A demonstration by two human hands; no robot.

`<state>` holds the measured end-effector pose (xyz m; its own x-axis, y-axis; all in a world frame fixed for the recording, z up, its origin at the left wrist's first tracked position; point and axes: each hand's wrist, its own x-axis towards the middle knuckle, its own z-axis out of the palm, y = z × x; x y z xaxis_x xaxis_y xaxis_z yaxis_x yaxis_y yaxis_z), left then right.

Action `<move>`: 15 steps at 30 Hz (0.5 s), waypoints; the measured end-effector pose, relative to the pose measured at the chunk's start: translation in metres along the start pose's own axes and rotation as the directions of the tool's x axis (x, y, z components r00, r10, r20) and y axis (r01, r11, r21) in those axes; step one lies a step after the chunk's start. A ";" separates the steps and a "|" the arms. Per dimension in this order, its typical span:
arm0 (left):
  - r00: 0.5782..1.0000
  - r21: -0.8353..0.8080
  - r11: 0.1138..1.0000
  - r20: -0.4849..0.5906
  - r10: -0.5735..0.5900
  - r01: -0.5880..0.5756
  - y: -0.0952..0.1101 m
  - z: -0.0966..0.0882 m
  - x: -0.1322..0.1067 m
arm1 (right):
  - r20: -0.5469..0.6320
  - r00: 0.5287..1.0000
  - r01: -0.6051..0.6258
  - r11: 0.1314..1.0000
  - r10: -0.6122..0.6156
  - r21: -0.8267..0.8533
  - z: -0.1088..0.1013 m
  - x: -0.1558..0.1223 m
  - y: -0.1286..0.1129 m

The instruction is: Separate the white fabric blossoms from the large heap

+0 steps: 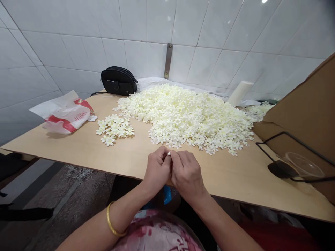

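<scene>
My left hand (159,166) and my right hand (187,172) meet at the table's front edge, both with fingers closed in a pinch. A small white bit (169,153) shows between the fingertips; it is mostly covered, and I cannot make out what it is. Just beyond my hands spreads a large heap of white artificial flowers (183,111) with pale yellow centres. To the left of that heap lies a smaller group of the same flowers (115,128).
A red-and-white bag (69,113) lies on the table (86,150) at left. Behind stands a black pouch (118,81). A white roll (240,92) leans at the back right. Cardboard (300,104), a black metal frame (290,140) and a clear plastic lid (303,164) occupy the right.
</scene>
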<state>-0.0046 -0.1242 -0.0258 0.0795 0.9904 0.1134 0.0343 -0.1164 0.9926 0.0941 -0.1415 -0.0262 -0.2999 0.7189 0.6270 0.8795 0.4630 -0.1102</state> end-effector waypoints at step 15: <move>0.993 0.159 0.981 -0.019 0.120 -0.115 -0.001 0.002 -0.002 | 0.074 0.926 -0.361 0.812 0.370 0.459 0.002 0.012 0.007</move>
<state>-0.0027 -0.1266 -0.0275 0.0636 0.9706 0.2321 0.1828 -0.2400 0.9534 0.0965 -0.1287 -0.0213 0.0208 0.8755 0.4828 0.6529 0.3538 -0.6697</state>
